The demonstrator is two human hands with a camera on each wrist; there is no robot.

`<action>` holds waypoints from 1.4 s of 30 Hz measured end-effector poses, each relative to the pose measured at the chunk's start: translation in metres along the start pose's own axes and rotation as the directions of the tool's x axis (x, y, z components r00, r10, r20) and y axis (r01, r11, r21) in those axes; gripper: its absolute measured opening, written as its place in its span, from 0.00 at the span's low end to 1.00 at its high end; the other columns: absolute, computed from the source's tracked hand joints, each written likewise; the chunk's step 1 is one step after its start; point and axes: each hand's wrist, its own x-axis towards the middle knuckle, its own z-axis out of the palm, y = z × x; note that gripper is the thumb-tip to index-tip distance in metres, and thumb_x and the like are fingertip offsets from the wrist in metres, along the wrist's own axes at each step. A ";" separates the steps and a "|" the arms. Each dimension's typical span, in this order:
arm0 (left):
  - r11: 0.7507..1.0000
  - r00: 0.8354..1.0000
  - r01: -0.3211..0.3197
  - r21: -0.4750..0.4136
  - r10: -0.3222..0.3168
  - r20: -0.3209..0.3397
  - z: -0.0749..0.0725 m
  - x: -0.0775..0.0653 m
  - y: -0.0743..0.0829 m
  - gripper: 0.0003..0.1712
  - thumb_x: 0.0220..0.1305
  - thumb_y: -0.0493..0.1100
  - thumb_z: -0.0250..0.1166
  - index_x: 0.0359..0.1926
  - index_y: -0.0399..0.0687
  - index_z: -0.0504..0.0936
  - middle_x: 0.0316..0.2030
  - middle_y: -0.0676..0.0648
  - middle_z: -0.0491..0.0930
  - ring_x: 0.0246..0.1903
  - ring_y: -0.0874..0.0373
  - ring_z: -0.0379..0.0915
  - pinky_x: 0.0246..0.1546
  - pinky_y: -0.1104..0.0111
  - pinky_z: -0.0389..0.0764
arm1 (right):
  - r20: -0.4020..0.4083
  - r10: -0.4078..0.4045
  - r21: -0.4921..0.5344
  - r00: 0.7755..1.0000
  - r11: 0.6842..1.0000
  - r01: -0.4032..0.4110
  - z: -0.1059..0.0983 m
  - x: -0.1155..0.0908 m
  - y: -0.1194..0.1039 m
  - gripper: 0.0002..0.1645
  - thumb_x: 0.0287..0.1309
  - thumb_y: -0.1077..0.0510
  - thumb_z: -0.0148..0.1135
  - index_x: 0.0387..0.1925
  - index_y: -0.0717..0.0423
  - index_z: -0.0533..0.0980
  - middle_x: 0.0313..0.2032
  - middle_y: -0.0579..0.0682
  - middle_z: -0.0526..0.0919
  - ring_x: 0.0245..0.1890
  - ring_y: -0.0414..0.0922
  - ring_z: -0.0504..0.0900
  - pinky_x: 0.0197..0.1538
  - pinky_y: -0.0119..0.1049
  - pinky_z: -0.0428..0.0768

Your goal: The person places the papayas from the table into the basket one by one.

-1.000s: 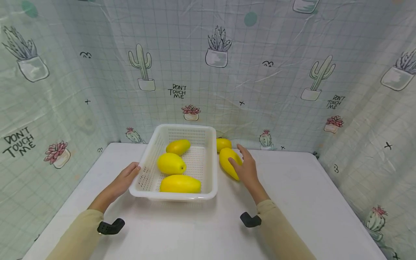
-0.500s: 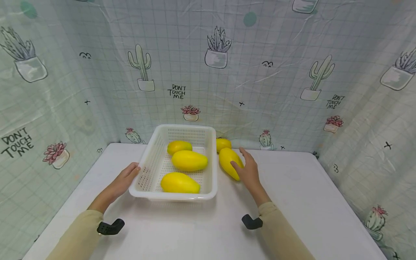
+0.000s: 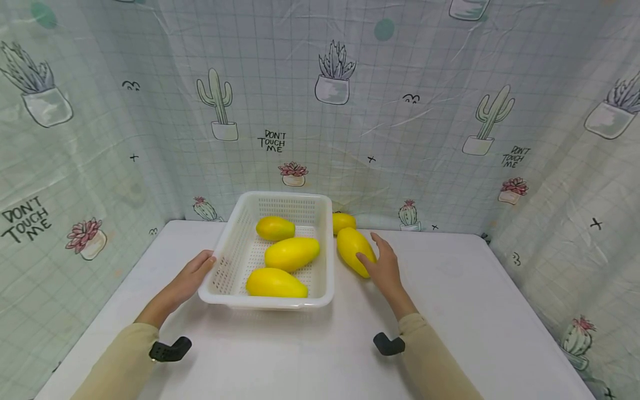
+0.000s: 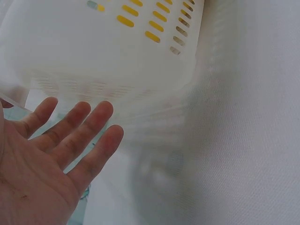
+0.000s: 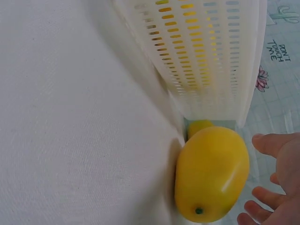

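A white perforated plastic basket (image 3: 327, 253) stands on the table with three yellow mangoes inside: a small one (image 3: 275, 228) at the back, a larger one (image 3: 292, 254) in the middle and another (image 3: 276, 283) at the front. My left hand (image 3: 191, 275) rests at the basket's left rim; in the left wrist view its fingers (image 4: 96, 159) are spread and straight beside the wall. To the right of the basket lies a large yellow mango (image 3: 353, 250). My right hand (image 3: 384, 266) hovers at its right side, thumb overlapping it in the head view and apart from it in the right wrist view.
Behind the large mango, another yellow mango (image 3: 344, 222) lies against the basket's right side, partly hidden. A white table (image 3: 450, 311) carries everything. A patterned curtain (image 3: 280, 111) encloses its back and sides.
Inside the basket the middle mango has shifted right and turned, and the front and back ones have rolled slightly. My right hand has drifted a little right and nearer me. The left hand stays put.
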 end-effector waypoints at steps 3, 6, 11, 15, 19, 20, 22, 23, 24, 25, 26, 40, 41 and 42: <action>1.000 1.000 -0.001 0.002 0.001 -0.001 0.000 0.000 0.000 0.27 0.78 0.56 0.37 0.63 0.41 0.61 0.53 0.35 0.77 0.45 0.55 0.77 0.44 0.65 0.75 | 0.005 0.012 -0.004 1.000 1.000 -0.012 0.001 0.000 0.003 0.40 0.61 0.47 0.63 0.71 0.50 0.58 0.69 0.56 0.64 0.69 0.57 0.63 0.70 0.55 0.61; 1.000 1.000 0.002 0.001 -0.002 0.000 0.000 0.000 0.000 0.27 0.78 0.56 0.37 0.62 0.41 0.61 0.53 0.35 0.77 0.44 0.55 0.77 0.44 0.64 0.75 | 0.012 0.026 -0.005 1.000 1.000 -0.026 0.002 -0.001 0.005 0.41 0.61 0.47 0.63 0.71 0.50 0.58 0.69 0.56 0.64 0.69 0.57 0.63 0.70 0.55 0.61; 1.000 1.000 0.007 -0.005 -0.007 0.004 -0.001 0.000 0.000 0.27 0.77 0.56 0.37 0.62 0.41 0.61 0.53 0.35 0.77 0.45 0.54 0.77 0.44 0.64 0.75 | 0.024 0.038 -0.007 0.999 0.999 -0.038 0.003 -0.002 0.006 0.41 0.60 0.48 0.64 0.70 0.52 0.58 0.69 0.57 0.64 0.68 0.57 0.64 0.69 0.55 0.61; 1.000 1.000 0.008 -0.005 -0.008 0.003 -0.001 0.000 0.000 0.27 0.77 0.56 0.37 0.62 0.41 0.60 0.53 0.34 0.77 0.45 0.55 0.77 0.44 0.64 0.75 | 0.032 0.047 -0.010 0.998 0.999 -0.046 0.004 -0.001 0.008 0.42 0.60 0.49 0.65 0.71 0.52 0.58 0.69 0.57 0.64 0.68 0.58 0.64 0.69 0.55 0.61; 1.000 1.000 0.011 -0.005 -0.011 0.001 0.000 0.000 0.001 0.27 0.77 0.56 0.37 0.62 0.41 0.61 0.53 0.34 0.77 0.45 0.55 0.77 0.44 0.65 0.75 | 0.029 0.045 -0.008 0.999 0.999 -0.045 0.006 -0.001 0.012 0.42 0.60 0.50 0.65 0.71 0.53 0.58 0.69 0.58 0.64 0.68 0.58 0.64 0.69 0.55 0.62; 1.000 1.000 0.012 -0.005 -0.012 0.000 0.000 0.000 0.001 0.27 0.77 0.56 0.37 0.62 0.40 0.61 0.53 0.34 0.77 0.45 0.55 0.77 0.44 0.65 0.75 | 0.028 0.044 -0.004 0.999 0.999 -0.044 0.006 -0.001 0.013 0.42 0.60 0.51 0.65 0.71 0.53 0.58 0.68 0.58 0.64 0.67 0.58 0.64 0.69 0.55 0.62; 1.000 1.000 0.013 0.000 -0.013 -0.001 0.000 -0.001 0.001 0.27 0.77 0.56 0.37 0.62 0.40 0.61 0.53 0.35 0.77 0.45 0.55 0.77 0.45 0.65 0.74 | 0.028 0.043 -0.002 0.999 0.999 -0.043 0.007 -0.001 0.014 0.42 0.59 0.51 0.65 0.70 0.54 0.58 0.68 0.59 0.64 0.67 0.58 0.65 0.69 0.55 0.62; 1.000 1.000 0.013 0.004 -0.013 -0.003 0.000 -0.001 0.001 0.27 0.77 0.56 0.37 0.62 0.40 0.61 0.53 0.35 0.77 0.45 0.55 0.77 0.45 0.65 0.74 | 0.027 0.044 -0.001 0.999 0.999 -0.044 0.008 -0.001 0.015 0.42 0.59 0.51 0.65 0.70 0.54 0.58 0.68 0.59 0.65 0.67 0.58 0.65 0.69 0.55 0.62; 1.000 1.000 0.012 0.008 -0.012 -0.004 0.000 -0.001 0.002 0.27 0.77 0.56 0.37 0.62 0.40 0.61 0.53 0.35 0.77 0.45 0.55 0.77 0.45 0.65 0.74 | 0.028 0.045 0.002 0.999 0.999 -0.045 0.008 -0.001 0.016 0.42 0.59 0.51 0.66 0.70 0.55 0.58 0.68 0.59 0.65 0.67 0.58 0.65 0.69 0.55 0.62; 1.000 1.000 0.012 0.010 -0.012 -0.004 0.001 -0.001 0.002 0.27 0.77 0.56 0.36 0.62 0.40 0.61 0.53 0.35 0.77 0.45 0.55 0.77 0.45 0.65 0.74 | 0.028 0.046 0.003 0.999 0.999 -0.046 0.008 -0.001 0.017 0.42 0.59 0.51 0.66 0.70 0.55 0.58 0.68 0.59 0.65 0.67 0.59 0.65 0.69 0.55 0.62; 1.000 1.000 0.012 0.013 -0.011 -0.005 0.001 -0.001 0.002 0.27 0.77 0.56 0.36 0.62 0.40 0.61 0.53 0.35 0.77 0.45 0.55 0.76 0.45 0.64 0.74 | 0.030 0.046 0.002 0.998 0.999 -0.046 0.009 -0.001 0.017 0.42 0.59 0.52 0.66 0.70 0.55 0.58 0.68 0.59 0.65 0.67 0.59 0.65 0.69 0.55 0.62; 1.000 1.000 0.011 0.006 -0.011 -0.004 0.001 -0.002 0.004 0.27 0.78 0.55 0.36 0.62 0.40 0.61 0.53 0.34 0.77 0.44 0.56 0.76 0.44 0.64 0.75 | 0.061 0.063 0.023 0.996 0.998 -0.065 0.016 -0.002 0.021 0.44 0.58 0.51 0.67 0.71 0.55 0.57 0.68 0.57 0.65 0.64 0.56 0.68 0.68 0.53 0.65; 1.000 1.000 0.012 0.004 -0.012 -0.004 0.001 -0.002 0.004 0.27 0.78 0.55 0.36 0.62 0.40 0.61 0.52 0.34 0.77 0.44 0.56 0.76 0.44 0.64 0.74 | 0.062 0.060 0.024 0.996 0.998 -0.062 0.017 -0.002 0.021 0.44 0.58 0.51 0.67 0.70 0.55 0.57 0.68 0.57 0.65 0.64 0.56 0.68 0.68 0.53 0.65; 1.000 1.000 0.015 0.001 -0.015 -0.004 0.001 -0.002 0.004 0.27 0.78 0.56 0.36 0.62 0.40 0.61 0.52 0.34 0.77 0.43 0.57 0.76 0.44 0.64 0.74 | 0.061 0.058 0.026 0.996 0.998 -0.060 0.017 -0.002 0.021 0.44 0.58 0.51 0.67 0.70 0.55 0.57 0.68 0.57 0.65 0.64 0.56 0.68 0.68 0.54 0.65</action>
